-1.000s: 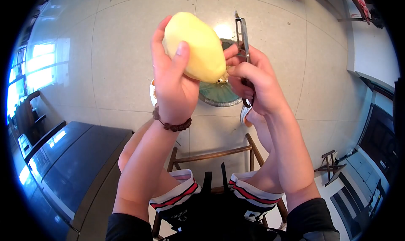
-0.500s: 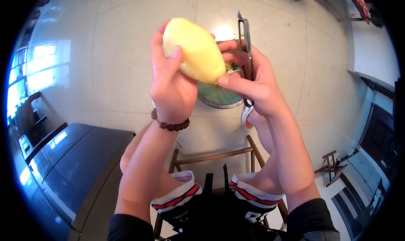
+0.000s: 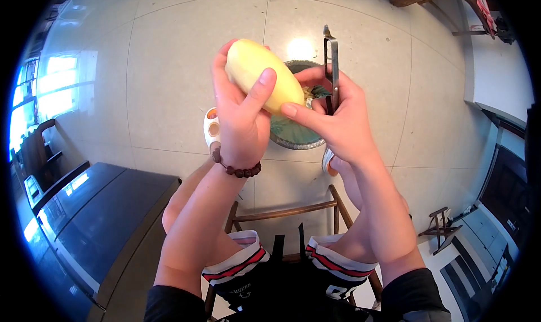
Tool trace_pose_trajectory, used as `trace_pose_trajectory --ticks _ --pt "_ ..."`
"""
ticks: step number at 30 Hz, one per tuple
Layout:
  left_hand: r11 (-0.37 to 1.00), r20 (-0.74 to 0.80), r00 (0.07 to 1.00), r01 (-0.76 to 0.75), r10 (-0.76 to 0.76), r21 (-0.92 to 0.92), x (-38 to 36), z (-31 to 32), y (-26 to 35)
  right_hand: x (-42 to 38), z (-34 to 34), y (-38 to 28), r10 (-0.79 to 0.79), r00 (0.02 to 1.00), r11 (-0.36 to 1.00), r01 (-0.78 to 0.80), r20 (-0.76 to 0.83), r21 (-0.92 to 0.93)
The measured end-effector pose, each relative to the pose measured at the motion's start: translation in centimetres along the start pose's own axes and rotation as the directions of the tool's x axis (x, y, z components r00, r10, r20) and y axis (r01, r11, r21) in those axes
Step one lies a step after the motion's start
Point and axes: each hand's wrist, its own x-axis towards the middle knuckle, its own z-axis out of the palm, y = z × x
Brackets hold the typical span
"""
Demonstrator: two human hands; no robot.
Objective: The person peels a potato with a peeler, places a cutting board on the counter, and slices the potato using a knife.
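The person's left hand [image 3: 243, 116] is wrapping partway round a pale yellow, peeled potato [image 3: 264, 77] — thumb lying across its near face, fingers curling behind — and is holding it tilted, its upper end pointing toward eleven o'clock. The right hand [image 3: 342, 110] is sitting at the potato's four o'clock side, half closed, its thumb touching the lower end while it is also gripping a metal peeler [image 3: 334, 68], whose tip is pointing to twelve o'clock. Below both hands, a round green bin [image 3: 297, 136] is standing on the tiled floor [image 3: 186, 51], with scraps [image 3: 308, 94] showing inside. A beaded bracelet [image 3: 239, 172] is circling the left wrist; a dark glossy table [image 3: 112, 209] is standing toward eight o'clock.
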Motion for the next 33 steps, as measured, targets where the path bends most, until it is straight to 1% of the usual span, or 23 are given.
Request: trace_pose_trajectory --ticks 1,2,3,5,6,7,9,10,12,13,15,16,18,19,21,22,24,25,27,28,30,31,33 --pt "1.000 -0.019 1.000 -0.004 0.003 -0.011 0.0 0.0 0.1 0.0 -0.1 0.0 0.026 1.000 1.000 -0.026 0.010 0.007" --pt "1.000 -0.038 0.999 -0.012 0.011 -0.022 0.2 -0.1 0.1 0.0 -0.4 -0.2 0.021 1.000 1.000 -0.021 0.011 0.008" --pt "1.000 -0.036 0.999 -0.019 0.018 -0.021 0.3 -0.4 0.4 0.0 -0.7 -0.3 -0.005 0.998 1.000 0.004 0.057 0.022" --pt "0.927 0.038 0.990 0.141 -0.137 -0.349 0.7 -1.2 0.8 0.1 -0.8 -0.7 -0.038 0.994 0.999 0.035 0.104 0.037" --pt "0.910 0.016 0.980 0.189 -0.197 -0.369 0.9 -1.1 0.6 0.0 -0.7 -0.9 -0.031 0.993 0.999 0.026 0.110 0.042" --pt "0.912 0.013 0.981 0.184 -0.193 -0.367 0.8 -1.1 0.6 -0.1 -0.6 -1.0 -0.021 0.993 0.999 0.015 0.116 0.047" --pt "0.734 0.157 0.938 0.339 -0.308 -0.588 0.4 -1.1 0.5 -0.3 -0.4 -0.9 -0.009 0.992 0.999 0.002 0.127 0.054" --pt "0.736 0.154 0.940 0.336 -0.306 -0.588 0.4 -0.9 0.5 -0.3 -0.4 -0.9 -0.017 0.994 0.999 0.013 0.104 0.039" --pt "0.753 0.132 0.919 0.382 -0.372 -0.536 0.4 -0.3 0.6 -0.2 -0.4 -0.7 -0.025 0.996 0.999 0.023 0.081 0.023" --pt "0.753 0.131 0.919 0.381 -0.372 -0.536 0.4 -0.4 0.6 -0.1 -0.5 -0.3 -0.045 0.998 0.998 0.042 0.047 0.054" --pt "0.747 0.216 0.909 0.415 -0.355 -0.520 0.4 -0.9 0.3 0.0 -0.9 0.0 -0.062 0.998 0.995 0.061 0.013 0.085" --pt "0.747 0.215 0.909 0.415 -0.356 -0.520 0.5 -1.4 -0.1 0.0 -1.1 0.0 -0.064 0.998 0.996 0.063 0.011 0.062" --pt "0.643 0.366 0.886 0.460 -0.286 -0.612 0.8 -1.9 -0.4 -0.1 -1.2 0.0 -0.066 0.998 0.997 0.066 0.008 0.040" --pt "0.642 0.365 0.886 0.461 -0.287 -0.612 0.6 -1.7 -0.3 -0.2 -1.2 -0.1 -0.062 0.997 0.996 0.060 0.039 0.068" --pt "0.776 0.218 0.915 0.404 -0.340 -0.484 0.4 -0.8 -0.1 -0.3 -0.9 -0.4 -0.058 0.996 0.994 0.052 0.068 0.094" --pt "0.775 0.219 0.914 0.406 -0.342 -0.484 0.4 -1.0 -0.3 -0.4 -0.6 -0.8 -0.020 0.997 0.997 0.014 0.079 0.075" --pt "0.632 0.420 0.877 0.464 -0.231 -0.620 0.5 -1.4 -0.6 -0.4 -0.2 -0.6 0.037 0.997 0.997 -0.042 0.074 0.070" --pt "0.631 0.421 0.876 0.467 -0.234 -0.620 0.4 -1.0 -0.5 -0.4 -0.4 -0.7 0.039 0.997 0.997 -0.044 0.071 0.071" --pt "0.749 0.222 0.922 0.387 -0.317 -0.537 0.2 -0.1 0.1 -0.1 -1.1 -1.2 0.075 0.988 0.995 -0.083 0.134 0.050" --pt "0.751 0.221 0.923 0.384 -0.314 -0.538 0.3 0.0 0.2 -0.1 -1.5 -1.3 0.074 0.988 0.995 -0.081 0.137 0.050" --pt "0.725 0.191 0.924 0.379 -0.332 -0.575 0.6 -0.1 0.3 -0.1 -2.3 -1.3 0.119 0.979 0.990 -0.104 0.168 -0.100" --pt "0.725 0.190 0.924 0.378 -0.330 -0.575 0.6 -0.2 0.4 0.0 -2.4 -1.3 0.118 0.978 0.990 -0.103 0.169 -0.100" --pt "0.671 0.230 0.910 0.411 -0.345 -0.617 0.8 -0.7 0.7 -0.1 -2.3 -1.1 0.152 0.983 0.987 -0.145 0.107 -0.068"
